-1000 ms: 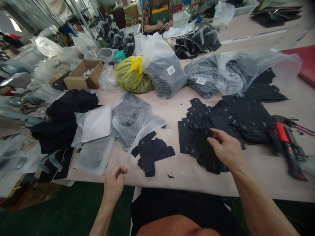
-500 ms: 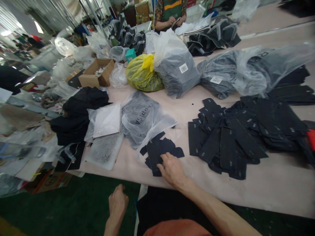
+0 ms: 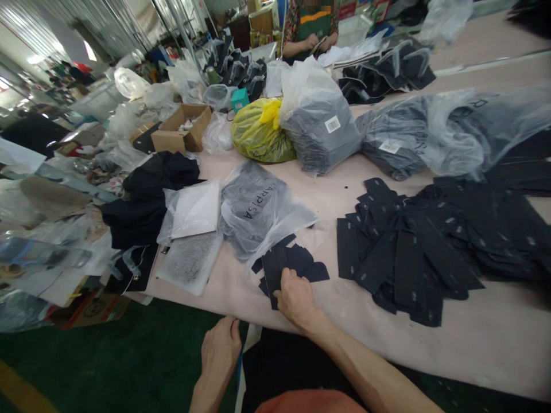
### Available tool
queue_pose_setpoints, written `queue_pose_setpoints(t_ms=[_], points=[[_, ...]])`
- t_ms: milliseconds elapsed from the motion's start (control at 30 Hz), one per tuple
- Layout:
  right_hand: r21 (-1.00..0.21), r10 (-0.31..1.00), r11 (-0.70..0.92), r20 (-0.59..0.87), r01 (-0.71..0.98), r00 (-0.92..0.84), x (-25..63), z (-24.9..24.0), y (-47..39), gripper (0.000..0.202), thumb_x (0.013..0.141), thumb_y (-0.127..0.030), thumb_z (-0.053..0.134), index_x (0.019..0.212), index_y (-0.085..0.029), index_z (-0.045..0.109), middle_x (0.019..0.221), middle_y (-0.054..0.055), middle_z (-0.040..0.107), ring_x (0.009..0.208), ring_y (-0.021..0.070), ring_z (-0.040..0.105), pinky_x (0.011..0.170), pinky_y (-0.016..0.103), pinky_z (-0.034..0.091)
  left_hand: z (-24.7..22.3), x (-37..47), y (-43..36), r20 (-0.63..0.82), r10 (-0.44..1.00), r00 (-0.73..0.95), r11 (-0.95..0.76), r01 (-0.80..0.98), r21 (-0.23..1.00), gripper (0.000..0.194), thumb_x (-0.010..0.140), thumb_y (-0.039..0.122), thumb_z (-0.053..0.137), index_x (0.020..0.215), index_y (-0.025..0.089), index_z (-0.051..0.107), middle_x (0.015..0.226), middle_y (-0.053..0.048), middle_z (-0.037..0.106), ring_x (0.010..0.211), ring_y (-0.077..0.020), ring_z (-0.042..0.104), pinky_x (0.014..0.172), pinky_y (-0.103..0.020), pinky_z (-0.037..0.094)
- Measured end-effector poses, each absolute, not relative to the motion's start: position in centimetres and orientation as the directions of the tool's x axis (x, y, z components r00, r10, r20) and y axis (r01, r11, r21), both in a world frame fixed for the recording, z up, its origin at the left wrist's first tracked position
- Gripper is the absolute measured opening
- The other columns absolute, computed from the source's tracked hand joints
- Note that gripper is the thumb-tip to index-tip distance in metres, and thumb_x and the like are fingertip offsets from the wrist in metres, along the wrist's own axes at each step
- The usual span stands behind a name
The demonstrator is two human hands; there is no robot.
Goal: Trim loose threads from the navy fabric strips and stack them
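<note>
At the table's front edge, my right hand (image 3: pixel 297 301) bends its fingers over a dark fabric piece (image 3: pixel 272 272), thumb at its lower edge. More cut pieces (image 3: pixel 306 264) lie fanned out beneath and beside it, against the mouth of a clear plastic bag (image 3: pixel 253 212) filled with dark material. My left hand (image 3: pixel 220 344) hovers over the floor just off the table edge, its fingers pressed together; whether anything is in them does not show. To the right spreads a large heap of dark fabric pieces (image 3: pixel 407 252) with small pale marks.
Left of the bag lie a white packet (image 3: pixel 196 209), a speckled translucent packet (image 3: pixel 189 264) and black cloth (image 3: pixel 138 201). Behind stand a cardboard box (image 3: pixel 183 129), a yellow bag (image 3: pixel 262 132) and large wrapped bundles (image 3: pixel 318 117). Across the table a person (image 3: pixel 310 34) handles something small.
My left hand has moved up and right, closer to the table edge. My right hand stays on the fabric piece with its fingers more bent. The whole view has shifted slightly.
</note>
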State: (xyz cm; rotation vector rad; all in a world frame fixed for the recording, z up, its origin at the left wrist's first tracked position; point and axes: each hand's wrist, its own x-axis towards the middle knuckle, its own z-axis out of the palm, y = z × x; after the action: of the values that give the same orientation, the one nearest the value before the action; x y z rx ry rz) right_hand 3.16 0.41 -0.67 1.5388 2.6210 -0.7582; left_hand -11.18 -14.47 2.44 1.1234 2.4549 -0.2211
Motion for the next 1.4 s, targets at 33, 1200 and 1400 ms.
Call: queue_pose_setpoints(t_ms=[33, 1200, 1400], points=[[-0.423, 0.819, 0.385, -0.254, 0.82, -0.515, 3.4, -0.8, 0.4, 0.029, 0.078, -0.023, 0.068, 0.1, -0.014, 0.053, 0.095, 0.014, 0.063, 0.084, 0.026, 0.064, 0.078, 0.036, 0.044, 2.7, -10.8, -14.0, -0.442, 0.707, -0.552, 0.658, 0.742, 0.126, 0.03, 0.091, 0.025, 0.04, 0.087, 0.021, 0.069, 0.087, -0.011, 0.074, 0.084, -0.0256, 0.068, 0.073, -0.032, 0.041], [-0.581, 0.582, -0.8, -0.692, -0.149, -0.427, 12.0, -1.3, -0.3, 0.028, 0.06, -0.03, 0.077, 0.079, -0.015, 0.063, 0.066, 0.004, 0.07, 0.058, 0.0168, 0.065, 0.064, 0.033, 0.053, 1.9, -2.3, -3.6, -0.105, 0.96, -0.259, 0.222, 0.477, 0.85, 0.013, 0.084, 0.018, 0.052, 0.085, 0.017, 0.065, 0.083, -0.004, 0.062, 0.078, -0.0149, 0.06, 0.072, -0.027, 0.048], [-0.707, 0.691, -0.683, -0.546, -0.183, -0.473, 12.7, -0.8, 0.1, 0.028, 0.068, -0.038, 0.076, 0.075, -0.015, 0.064, 0.056, 0.001, 0.065, 0.05, 0.0118, 0.055, 0.056, 0.025, 0.041, 3.1, -2.4, -3.8, -0.077, 0.988, -0.133, 0.139, 0.562, 0.815, 0.017, 0.084, 0.012, 0.052, 0.092, 0.017, 0.066, 0.092, -0.006, 0.06, 0.081, -0.0147, 0.059, 0.073, -0.027, 0.049]])
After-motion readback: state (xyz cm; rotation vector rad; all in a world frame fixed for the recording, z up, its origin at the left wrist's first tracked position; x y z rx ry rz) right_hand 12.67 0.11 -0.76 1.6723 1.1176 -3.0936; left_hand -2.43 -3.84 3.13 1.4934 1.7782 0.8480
